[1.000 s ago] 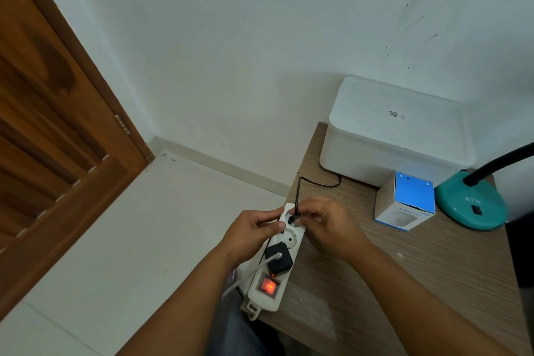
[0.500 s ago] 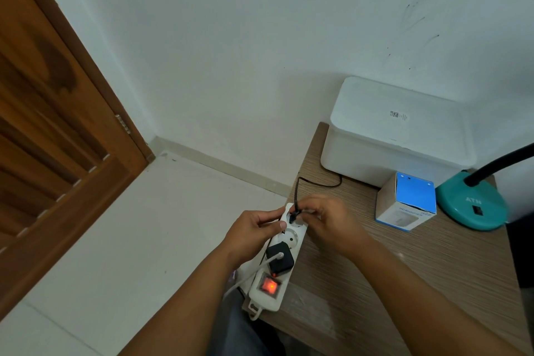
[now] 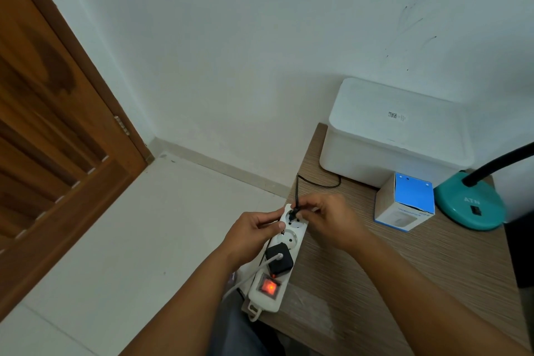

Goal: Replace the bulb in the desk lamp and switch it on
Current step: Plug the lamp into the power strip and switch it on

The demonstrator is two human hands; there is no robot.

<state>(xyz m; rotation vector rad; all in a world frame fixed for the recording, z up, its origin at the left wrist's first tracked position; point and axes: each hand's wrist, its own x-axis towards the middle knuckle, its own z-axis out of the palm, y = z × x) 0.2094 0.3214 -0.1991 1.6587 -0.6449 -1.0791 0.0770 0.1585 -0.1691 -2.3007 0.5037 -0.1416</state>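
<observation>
My left hand point(image 3: 254, 232) clamps the power strip point(image 3: 284, 251) steady at the tabletop's point(image 3: 404, 269) left edge so my right hand's point(image 3: 332, 219) fingers point(image 3: 306, 211), pinched on the lamp plug point(image 3: 294, 214), seat it in the far socket; the teal lamp base point(image 3: 469, 205) sits far right.

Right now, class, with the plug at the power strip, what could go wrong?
1. The strip's switch glows red, so it looks live; fingers pinching the plug near its pins could get a shock.
2. The power strip lies at the table edge; pushing could tip it off, though the left hand steadies it.
</observation>
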